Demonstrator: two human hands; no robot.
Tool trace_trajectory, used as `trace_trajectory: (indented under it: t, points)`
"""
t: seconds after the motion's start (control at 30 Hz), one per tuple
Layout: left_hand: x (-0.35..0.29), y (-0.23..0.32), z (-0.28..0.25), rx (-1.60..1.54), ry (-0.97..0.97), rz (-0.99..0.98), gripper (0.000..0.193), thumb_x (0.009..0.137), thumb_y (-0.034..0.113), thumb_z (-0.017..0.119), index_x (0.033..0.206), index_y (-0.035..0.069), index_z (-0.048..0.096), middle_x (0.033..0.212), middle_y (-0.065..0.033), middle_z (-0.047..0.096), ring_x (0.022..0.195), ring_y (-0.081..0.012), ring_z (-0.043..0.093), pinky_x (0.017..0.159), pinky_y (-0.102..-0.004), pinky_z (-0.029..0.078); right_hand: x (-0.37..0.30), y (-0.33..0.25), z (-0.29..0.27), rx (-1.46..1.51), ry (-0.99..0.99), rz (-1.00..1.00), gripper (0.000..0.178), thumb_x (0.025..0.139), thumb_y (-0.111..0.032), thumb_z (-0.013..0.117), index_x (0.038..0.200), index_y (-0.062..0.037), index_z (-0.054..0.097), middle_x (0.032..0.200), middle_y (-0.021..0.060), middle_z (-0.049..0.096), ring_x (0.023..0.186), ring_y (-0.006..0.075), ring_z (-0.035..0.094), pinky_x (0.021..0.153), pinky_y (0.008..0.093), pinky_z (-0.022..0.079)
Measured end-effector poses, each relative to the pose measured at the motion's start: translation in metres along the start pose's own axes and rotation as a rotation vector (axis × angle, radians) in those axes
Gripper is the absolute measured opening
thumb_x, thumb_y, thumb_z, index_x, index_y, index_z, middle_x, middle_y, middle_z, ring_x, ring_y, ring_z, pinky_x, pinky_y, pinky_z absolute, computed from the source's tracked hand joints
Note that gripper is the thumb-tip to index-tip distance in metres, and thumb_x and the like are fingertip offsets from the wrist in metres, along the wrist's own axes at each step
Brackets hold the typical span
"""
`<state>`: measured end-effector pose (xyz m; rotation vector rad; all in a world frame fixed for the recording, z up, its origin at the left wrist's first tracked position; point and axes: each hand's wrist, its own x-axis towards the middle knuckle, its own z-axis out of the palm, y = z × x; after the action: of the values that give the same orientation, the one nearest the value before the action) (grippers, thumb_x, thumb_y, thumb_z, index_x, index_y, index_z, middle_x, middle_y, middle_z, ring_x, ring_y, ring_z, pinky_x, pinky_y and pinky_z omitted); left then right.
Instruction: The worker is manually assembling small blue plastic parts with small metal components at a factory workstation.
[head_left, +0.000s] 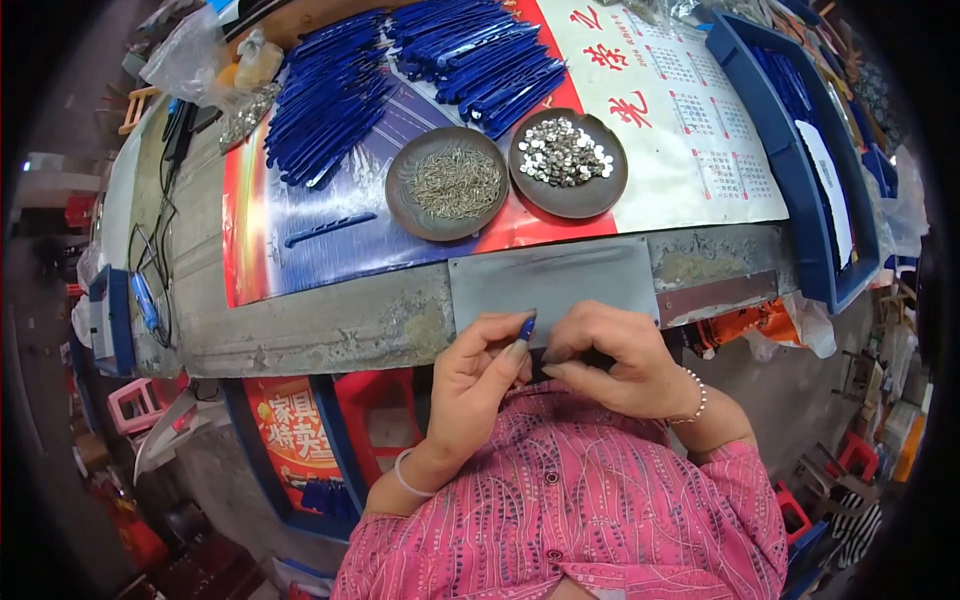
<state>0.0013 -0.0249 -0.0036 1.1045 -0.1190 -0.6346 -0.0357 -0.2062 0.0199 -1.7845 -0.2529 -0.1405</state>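
Note:
Close to my body at the table's near edge, my left hand [478, 372] pinches a slim blue plastic piece [527, 328] between thumb and fingers; only its tip shows. Beside it my right hand [628, 362] has its thumb and fingertips closed together, and whatever they hold is too small or hidden to make out. Just beyond both hands lies a flat grey plate [550, 280]. Past it stand two round dark dishes: the left dish [447, 229] holds thin metal pins [455, 180], the right dish [570, 206] small shiny metal discs [560, 145].
Piles of long blue plastic strips [330, 100] cover the table's far side. One single strip [330, 229] lies apart on the printed poster sheet [750, 190]. A blue tray [812, 262] stands at the right edge. At left is a blue corded tool [146, 302].

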Motion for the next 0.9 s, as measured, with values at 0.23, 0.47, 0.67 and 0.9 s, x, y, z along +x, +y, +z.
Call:
trace_trajectory:
  t: [0.23, 0.47, 0.67, 0.9]
  points:
    - [-0.003, -0.005, 0.005, -0.046, -0.044, 0.054, 0.026, 0.089, -0.001, 0.053, 0.115, -0.002, 0.055, 0.101, -0.0065, 0.056, 0.076, -0.0094, 0.052, 0.067, -0.0219, 0.043, 0.004, 0.012, 0.011, -0.168, 0.107, -0.155, 0.019, 0.070, 0.004, 0.071, 0.082, -0.0029, 0.058, 0.077, 0.0086, 0.060, 0.068, 0.0226, 0.058, 0.063, 0.0322, 0.045]
    - [-0.003, -0.012, 0.006, 0.100, -0.014, 0.117, 0.025, 0.087, -0.003, 0.053, 0.112, 0.000, 0.054, 0.098, -0.0079, 0.055, 0.072, -0.0090, 0.048, 0.059, -0.0210, 0.038, -0.007, 0.009, 0.009, 0.039, 0.192, -0.030, 0.013, 0.079, -0.010, 0.066, 0.082, -0.0019, 0.056, 0.079, 0.0120, 0.059, 0.076, 0.0295, 0.059, 0.067, 0.0353, 0.048]
    - [-0.006, -0.003, 0.034, 0.282, 0.121, 0.222, 0.018, 0.091, 0.014, 0.059, 0.102, 0.001, 0.054, 0.079, -0.0062, 0.054, 0.065, -0.0129, 0.045, 0.057, -0.0235, 0.036, -0.002, 0.017, 0.021, 0.938, 0.174, 0.156, 0.020, 0.075, -0.005, 0.068, 0.080, 0.0025, 0.050, 0.070, 0.0062, 0.057, 0.059, 0.0126, 0.059, 0.048, 0.0246, 0.049]
    - [0.002, -0.011, 0.059, 0.483, 0.124, 0.541, 0.028, 0.094, 0.016, 0.053, 0.113, -0.005, 0.052, 0.091, -0.0114, 0.061, 0.078, -0.0183, 0.054, 0.068, -0.0260, 0.043, -0.013, 0.011, 0.030, 0.335, 0.585, -0.101, 0.015, 0.078, -0.007, 0.065, 0.080, 0.0018, 0.052, 0.072, 0.0099, 0.056, 0.065, 0.0200, 0.060, 0.055, 0.0296, 0.047]
